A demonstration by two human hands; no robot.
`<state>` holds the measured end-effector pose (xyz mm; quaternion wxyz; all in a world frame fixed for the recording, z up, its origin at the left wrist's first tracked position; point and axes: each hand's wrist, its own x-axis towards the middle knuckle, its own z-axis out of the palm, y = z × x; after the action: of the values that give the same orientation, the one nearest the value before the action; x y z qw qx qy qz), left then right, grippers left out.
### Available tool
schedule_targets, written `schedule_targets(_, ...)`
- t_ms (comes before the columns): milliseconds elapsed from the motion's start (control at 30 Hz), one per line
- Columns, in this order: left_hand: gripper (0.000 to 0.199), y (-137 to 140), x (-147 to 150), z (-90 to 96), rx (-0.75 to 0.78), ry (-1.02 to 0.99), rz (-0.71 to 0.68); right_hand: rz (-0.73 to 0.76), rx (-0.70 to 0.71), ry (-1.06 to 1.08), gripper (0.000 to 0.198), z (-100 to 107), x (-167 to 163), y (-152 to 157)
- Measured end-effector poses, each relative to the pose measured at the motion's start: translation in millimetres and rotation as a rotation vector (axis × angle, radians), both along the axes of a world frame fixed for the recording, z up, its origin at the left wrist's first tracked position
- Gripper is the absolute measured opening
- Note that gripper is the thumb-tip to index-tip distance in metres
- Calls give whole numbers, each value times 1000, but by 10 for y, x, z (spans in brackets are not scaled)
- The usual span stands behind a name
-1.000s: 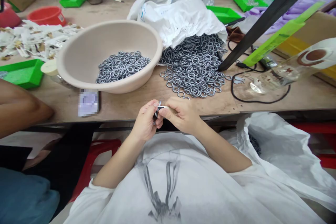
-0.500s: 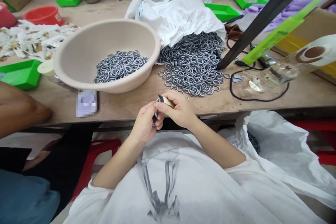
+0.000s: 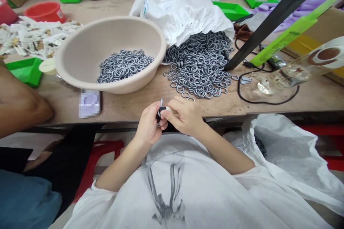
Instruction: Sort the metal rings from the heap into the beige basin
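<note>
My left hand is closed on grey metal rings. One ring stands up above its fingertips, and others are partly hidden in the fingers. Pressed close beside it, my right hand grips a small tool with a pale handle and a flat dark tip. The tip touches or overlaps the rings; exact contact is hard to tell. Both hands are at the table's front edge. Beyond them lies a heap of loose rings, and to the left a beige basin holds more rings.
A white sack lies behind the heap. A slanted black post rises at right, near a tape roll and a looped cable. Another person's arm rests at left. An open white bag sits below the table at right.
The tool's dark tip has swung down from pointing upward and now lies across the rings. One ring now shows above my left fingertips. The view has shifted slightly.
</note>
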<state>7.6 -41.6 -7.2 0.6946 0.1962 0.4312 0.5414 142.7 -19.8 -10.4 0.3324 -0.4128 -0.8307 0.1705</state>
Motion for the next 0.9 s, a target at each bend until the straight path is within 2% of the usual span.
schedule_targets(133,21,-21,3,9,11,43,-3,0,-15,-2,50,-13,15,64)
schedule_targets(300,28,-69,28,14,17,69,-109,-217,-180,145,49,-65,146,270)
schedule_targets(333,28,-70,36,11,16,71,-106,-217,-207,190,47,-67,154,281)
schedule_targets(433,30,-53,56,-4,23,77,-31,-63,-249,310,34,-54,107,219)
schedule_targets(500,33,-44,67,-8,31,72,-4,25,-251,355,34,-45,47,152)
schedule_targets(600,37,-47,72,1,39,72,-16,42,-301,394,30,-53,-15,104)
schedule_targets(767,38,-55,72,-5,48,78,-27,126,-595,585,38,-63,-57,114)
schedule_targets(833,36,-64,80,-26,46,72,-49,132,-605,624,44,-55,-68,139)
schedule_targets(900,34,-76,76,-21,45,68,-81,88,-554,621,49,-60,-51,203)
